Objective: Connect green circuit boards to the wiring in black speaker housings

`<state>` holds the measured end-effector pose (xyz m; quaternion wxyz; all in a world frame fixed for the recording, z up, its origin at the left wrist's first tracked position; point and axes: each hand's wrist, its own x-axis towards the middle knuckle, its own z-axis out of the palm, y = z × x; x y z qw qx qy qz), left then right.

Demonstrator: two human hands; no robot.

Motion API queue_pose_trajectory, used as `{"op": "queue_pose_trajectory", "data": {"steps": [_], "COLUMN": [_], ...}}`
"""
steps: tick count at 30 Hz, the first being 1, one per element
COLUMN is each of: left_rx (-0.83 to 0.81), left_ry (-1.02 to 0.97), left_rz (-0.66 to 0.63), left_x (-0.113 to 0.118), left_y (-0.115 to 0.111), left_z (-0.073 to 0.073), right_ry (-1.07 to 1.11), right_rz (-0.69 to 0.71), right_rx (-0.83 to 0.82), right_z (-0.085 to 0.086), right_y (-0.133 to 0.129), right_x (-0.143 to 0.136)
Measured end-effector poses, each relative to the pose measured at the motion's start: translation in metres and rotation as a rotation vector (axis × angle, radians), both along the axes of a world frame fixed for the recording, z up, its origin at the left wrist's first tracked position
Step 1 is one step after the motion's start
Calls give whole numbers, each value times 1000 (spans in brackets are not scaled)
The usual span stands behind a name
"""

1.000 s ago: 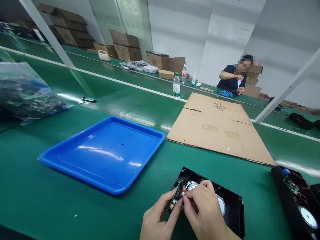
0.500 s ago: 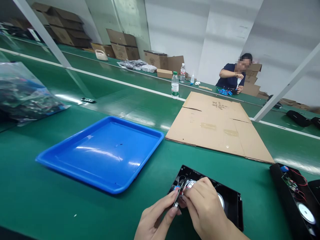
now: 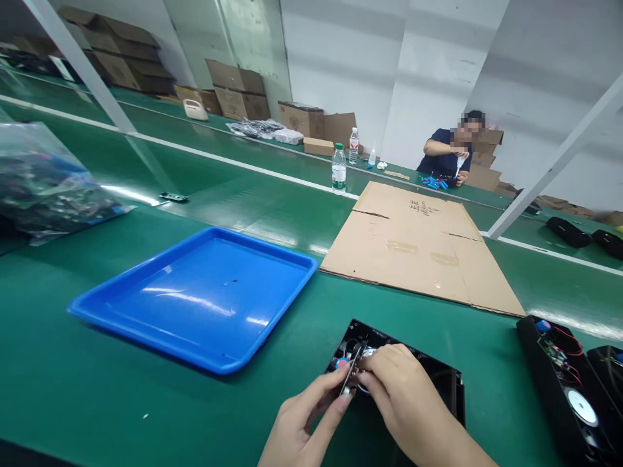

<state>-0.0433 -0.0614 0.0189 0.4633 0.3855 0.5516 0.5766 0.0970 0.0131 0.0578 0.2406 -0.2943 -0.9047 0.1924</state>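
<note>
An open black speaker housing (image 3: 433, 375) lies on the green table in front of me. Over its left part, my left hand (image 3: 311, 418) pinches a small circuit board (image 3: 351, 371) by its edge, tilted almost upright. A blue cylindrical battery (image 3: 342, 364) shows just behind the left fingertips. My right hand (image 3: 402, 389) is closed, thumb and fingers together at the board's right face; whatever they grip there, perhaps a wire or plug, is too small and covered to make out. The right hand also hides part of a round speaker driver in the housing.
A blue tray (image 3: 160, 347) lies to the left, with a flat cardboard sheet (image 3: 413, 272) beyond the housing. More housings with wired parts (image 3: 549, 389) stand at the right edge. A bag of circuit boards (image 3: 48, 188) sits at far left. Across the tables a person (image 3: 445, 152) works.
The right hand has shifted slightly at the board, covering more of the driver. The battery beside the board shows more. The whole view has moved a little.
</note>
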Motion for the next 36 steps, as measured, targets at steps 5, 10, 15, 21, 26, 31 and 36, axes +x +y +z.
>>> {"op": "queue_pose_trajectory", "data": {"steps": [5,10,15,21,26,31,36], "left_rx": [-201,-250,-229,-199,-94,-72,-36], "left_ry": [-353,-337,-287,-244,-86,-39,2], "left_rz": [-59,-151,-160,-122,-51,-3,5], "left_x": [-7,-10,1,14,21,23,24], "left_y": [10,13,14,17,19,18,16], "left_z": [9,0,-7,4,-2,-11,-13], "right_ry": [-214,-416,-431,-76,-210,-266,-368], "right_rz": [-56,-25,133,-158,-173,-49,-16], "right_rx": [-27,-260,-337,-407,51,62,-9], "right_z": [19,30,18,-15,-34,-24,-18], "right_y": [13,19,14,15,19,10,6], "right_x": [34,61,52,32,33,31,24]}}
